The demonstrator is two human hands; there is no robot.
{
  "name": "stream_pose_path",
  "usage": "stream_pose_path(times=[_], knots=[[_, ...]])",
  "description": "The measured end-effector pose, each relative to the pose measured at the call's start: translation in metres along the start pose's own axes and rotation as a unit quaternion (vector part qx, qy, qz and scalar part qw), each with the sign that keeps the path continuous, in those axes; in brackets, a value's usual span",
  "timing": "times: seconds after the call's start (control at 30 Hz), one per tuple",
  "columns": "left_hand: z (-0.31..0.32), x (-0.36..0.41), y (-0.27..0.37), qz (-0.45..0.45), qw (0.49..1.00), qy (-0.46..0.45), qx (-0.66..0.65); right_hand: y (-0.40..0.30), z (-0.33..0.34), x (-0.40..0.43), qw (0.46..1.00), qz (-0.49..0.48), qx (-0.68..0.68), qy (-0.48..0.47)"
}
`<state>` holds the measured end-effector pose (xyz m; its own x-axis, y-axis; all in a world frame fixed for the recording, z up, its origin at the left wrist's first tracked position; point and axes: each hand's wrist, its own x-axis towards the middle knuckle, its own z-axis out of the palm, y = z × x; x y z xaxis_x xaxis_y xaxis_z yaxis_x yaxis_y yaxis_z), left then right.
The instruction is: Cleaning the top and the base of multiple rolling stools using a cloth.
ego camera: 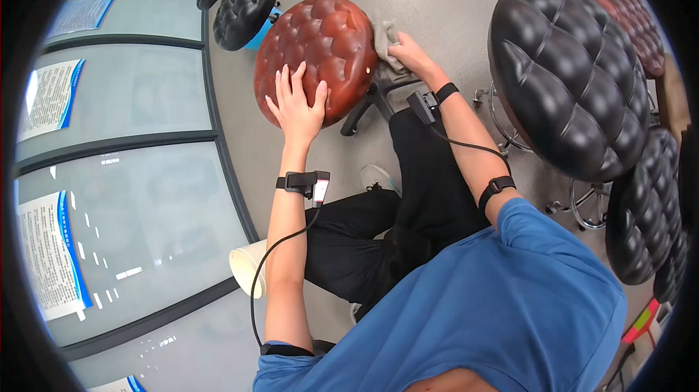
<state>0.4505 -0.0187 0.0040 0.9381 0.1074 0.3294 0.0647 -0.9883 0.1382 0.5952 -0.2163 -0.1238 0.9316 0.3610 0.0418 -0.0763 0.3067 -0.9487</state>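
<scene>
Before me stands a stool with a round, tufted reddish-brown seat [322, 31], its upholstery glossy like leather. My left hand [299, 105] rests on the near part of that seat, fingers spread and holding nothing. At the seat's right edge, my right hand [409, 56] grips a crumpled grey cloth [386, 48]. The cloth lies against the side of the seat, and part of it hangs down. Beneath the seat, part of a dark stool base [374, 102] shows. A small pale spot [368, 70] marks the seat's right rim.
Black tufted stools stand on the right, the nearest with a large seat [568, 75]. Another reddish tufted seat [617, 10] is behind it. More black stools [248, 7] stand at the upper left. Frosted glass panels [131, 91] line the left, near a cream-coloured bin [248, 263].
</scene>
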Motion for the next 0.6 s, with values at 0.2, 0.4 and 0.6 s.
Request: stream_pose_path(times=[0.2,0.4,0.6], knots=[[0.004,0.005,0.004,0.023,1.000,0.013,-0.014,0.015,-0.013,0.025,0.961,-0.051,-0.241,-0.128],[-0.009,0.001,-0.014,0.032,0.999,0.003,-0.007,-0.021,0.023,0.022,0.902,0.030,-0.353,-0.246],[0.007,0.009,0.002,0.055,0.998,0.003,-0.041,0.034,-0.027,0.038,0.946,0.094,-0.208,-0.228]])
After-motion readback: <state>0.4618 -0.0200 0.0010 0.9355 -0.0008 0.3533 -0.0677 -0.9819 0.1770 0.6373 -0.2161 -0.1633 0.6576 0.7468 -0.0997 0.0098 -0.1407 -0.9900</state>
